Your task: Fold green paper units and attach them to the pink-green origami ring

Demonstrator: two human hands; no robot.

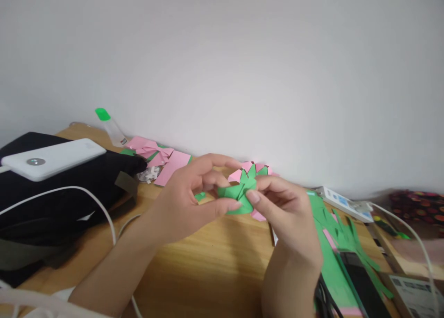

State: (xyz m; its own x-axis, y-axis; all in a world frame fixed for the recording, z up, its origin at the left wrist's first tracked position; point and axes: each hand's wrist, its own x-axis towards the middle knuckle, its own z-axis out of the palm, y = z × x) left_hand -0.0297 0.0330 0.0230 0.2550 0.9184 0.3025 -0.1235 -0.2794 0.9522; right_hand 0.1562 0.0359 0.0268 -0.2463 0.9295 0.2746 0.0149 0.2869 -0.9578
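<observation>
Between my two hands is a folded green paper piece (247, 198) with pointed, leaf-like tips at its top. My left hand (194, 193) pinches its left side between thumb and fingers. The thumb of my right hand (286, 207) presses on its right side, with the fingers curled behind. Just beyond it, folded pink paper petals (235, 175) show, partly hidden by my hands and the green piece. I cannot tell whether the pink petals touch the green piece. A small green scrap lies on the table by my left fingers.
On the left, a white power bank (55, 158) lies on a black bag (76, 193). Behind are a green-capped glue bottle (109, 126) and pink paper (175, 167). Green paper strips (329, 221), a dark phone (362, 281) and a power strip (343, 203) lie right. Cables cross both sides.
</observation>
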